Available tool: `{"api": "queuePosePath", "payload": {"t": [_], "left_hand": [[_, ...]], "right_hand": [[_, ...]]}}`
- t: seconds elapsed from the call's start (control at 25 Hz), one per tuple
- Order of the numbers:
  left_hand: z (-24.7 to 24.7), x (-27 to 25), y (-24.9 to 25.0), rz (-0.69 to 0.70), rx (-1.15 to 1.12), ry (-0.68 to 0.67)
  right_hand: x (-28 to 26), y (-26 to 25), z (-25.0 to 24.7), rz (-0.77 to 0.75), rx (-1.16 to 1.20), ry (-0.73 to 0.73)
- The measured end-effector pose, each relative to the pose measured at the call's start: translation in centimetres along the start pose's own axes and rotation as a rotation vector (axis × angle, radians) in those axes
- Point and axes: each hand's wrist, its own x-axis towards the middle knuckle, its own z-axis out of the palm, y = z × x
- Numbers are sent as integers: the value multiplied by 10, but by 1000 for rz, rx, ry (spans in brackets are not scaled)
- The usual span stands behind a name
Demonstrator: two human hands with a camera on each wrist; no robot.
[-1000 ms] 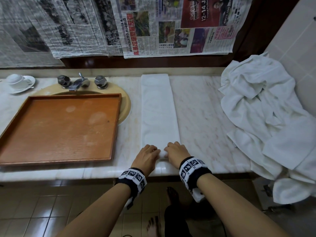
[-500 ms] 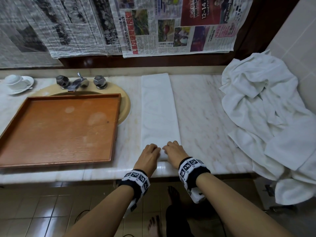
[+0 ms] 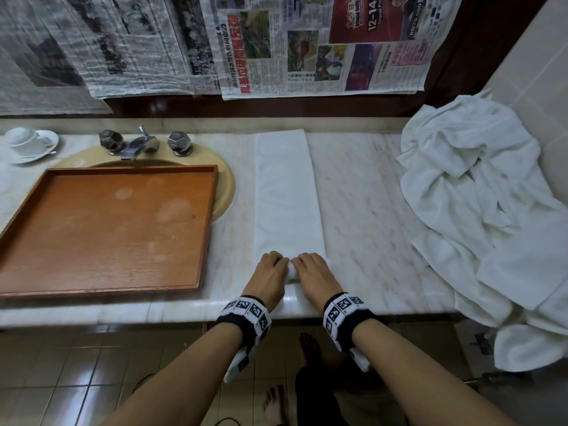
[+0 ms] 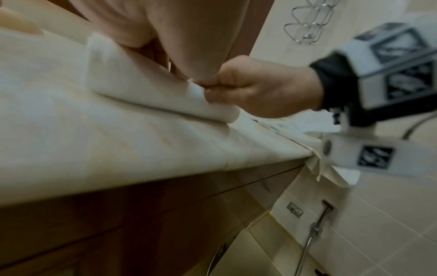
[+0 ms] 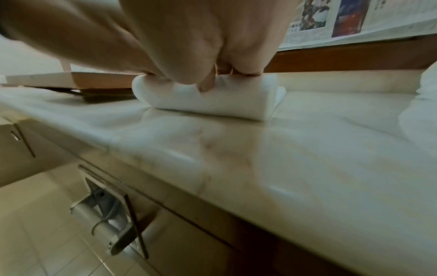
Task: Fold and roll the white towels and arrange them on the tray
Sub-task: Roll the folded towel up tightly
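Note:
A white towel point(image 3: 285, 195) lies folded into a long narrow strip on the marble counter point(image 3: 362, 210), running away from me. Its near end is wound into a short roll point(image 5: 212, 100). My left hand point(image 3: 272, 265) and right hand point(image 3: 312, 265) sit side by side on that roll, fingers curled over it. In the left wrist view the right hand point(image 4: 255, 93) pinches the roll's end point(image 4: 153, 95). The wooden tray point(image 3: 104, 229) lies to the left, with no towels on it. A heap of crumpled white towels point(image 3: 479, 204) fills the counter's right end.
The tray rests partly over a beige sink point(image 3: 226, 192) with a chrome tap point(image 3: 138, 146). A white cup on a saucer point(image 3: 29, 142) stands at the far left. Newspaper sheets point(image 3: 276, 44) hang on the back wall. The towel heap spills over the counter's front edge point(image 3: 522, 342).
Both hands have edged slightly farther along the strip with the roll under them. Nothing else has moved.

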Motion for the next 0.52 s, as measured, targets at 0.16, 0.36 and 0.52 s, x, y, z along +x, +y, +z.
{"api": "queuePosePath", "payload": {"t": [0.16,0.36,0.52], "left_hand": [[6,-23,-6,172,-19,153],[7,-6,-16,130,25,55],[-2,3,-11,98,92,9]], "right_hand": [[3,-1,-8,24,52,-101],[-4,-3,-2,73,22,1],[6,-1,-1,62,-23,-29]]}}
